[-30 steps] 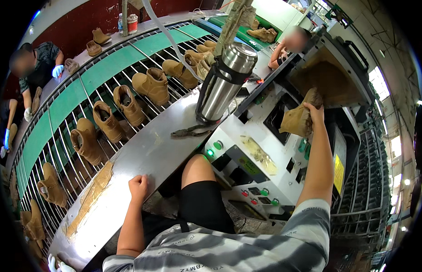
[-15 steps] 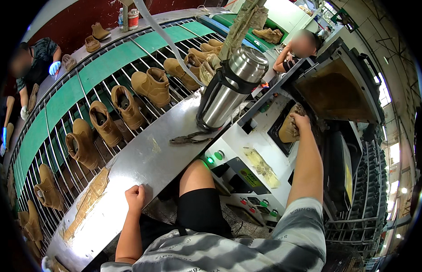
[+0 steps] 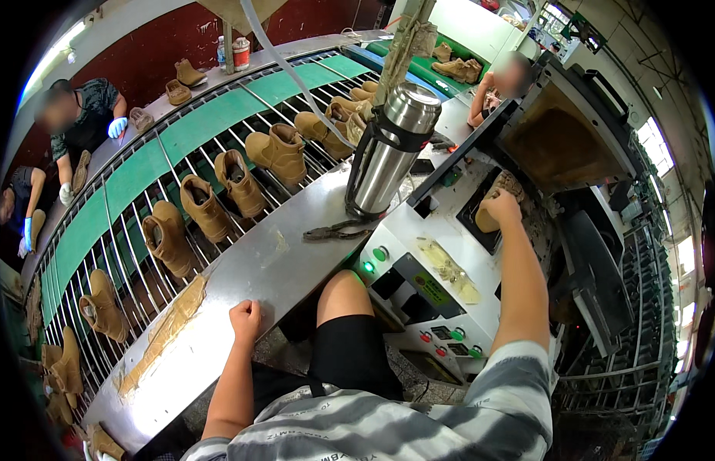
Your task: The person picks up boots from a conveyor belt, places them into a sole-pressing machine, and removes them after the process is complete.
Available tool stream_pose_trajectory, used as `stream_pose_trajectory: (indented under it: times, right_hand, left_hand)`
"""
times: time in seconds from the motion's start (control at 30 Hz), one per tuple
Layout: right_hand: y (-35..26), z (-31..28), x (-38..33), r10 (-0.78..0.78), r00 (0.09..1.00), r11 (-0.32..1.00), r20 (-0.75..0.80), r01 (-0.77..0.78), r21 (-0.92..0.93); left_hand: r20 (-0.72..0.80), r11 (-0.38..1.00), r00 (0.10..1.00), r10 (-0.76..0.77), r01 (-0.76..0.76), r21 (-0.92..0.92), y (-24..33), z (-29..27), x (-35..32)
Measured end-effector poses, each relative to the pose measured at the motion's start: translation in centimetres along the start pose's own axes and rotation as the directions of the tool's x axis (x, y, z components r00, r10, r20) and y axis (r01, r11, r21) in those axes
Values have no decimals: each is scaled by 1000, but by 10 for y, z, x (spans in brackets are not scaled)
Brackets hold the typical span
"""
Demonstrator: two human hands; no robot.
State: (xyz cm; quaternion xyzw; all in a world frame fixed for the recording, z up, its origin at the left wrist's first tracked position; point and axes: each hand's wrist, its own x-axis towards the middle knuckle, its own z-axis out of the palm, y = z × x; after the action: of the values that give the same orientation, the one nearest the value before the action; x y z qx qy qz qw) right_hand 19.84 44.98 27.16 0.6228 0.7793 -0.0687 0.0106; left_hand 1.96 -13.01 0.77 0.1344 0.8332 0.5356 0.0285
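My right hand (image 3: 499, 207) is closed on a tan boot (image 3: 489, 218), which sits in the dark opening of a white machine (image 3: 407, 223). Part of the boot is covered by my fingers. The machine's lid (image 3: 569, 142), brownish inside, stands raised beyond the boot. My left hand (image 3: 245, 315) is curled into a fist above the metal ledge (image 3: 242, 280), and nothing shows in it. Pliers (image 3: 338, 231) lie on the ledge ahead of that fist, near a steel thermos (image 3: 394, 154).
Several tan boots (image 3: 207, 207) stand on a rack of metal rods (image 3: 127, 253) with a green belt (image 3: 169, 131) behind. A co-worker in blue gloves (image 3: 117, 127) sits across it; another person (image 3: 507, 84) is behind the machine. Green and red buttons (image 3: 457, 333) line the machine's front.
The view has shifted a little, so most things sit slightly further right. My right hand stays on the boot, its wrist now bent differently. A dark panel beside the machine has swung lower.
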Motion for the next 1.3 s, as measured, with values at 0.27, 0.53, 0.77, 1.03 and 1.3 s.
stream_pose_trajectory:
  times: [0.27,0.53,0.77,1.03,1.3]
  right_hand:
    - [-3,23,-24,9,988,1000,-153,-10,-6]
    - [-6,19,-30,-13,989,999,-150,7,-35]
    - [68,78,-42,-304,709,910,-637,414,27]
    - [279,90,-137,-131,597,968,-792,249,27]
    - [378,45,-140,112,587,989,-802,11,145]
  left_hand:
    - [-34,997,999,-28,25,-71,11,0,-5]
    - [-67,998,996,52,-50,31,5,-1,-6]
    - [-84,993,991,102,-107,-56,-1,21,-7]
    - [421,826,905,-56,279,-490,67,176,-31]
    - [572,771,820,21,351,-531,170,235,-49]
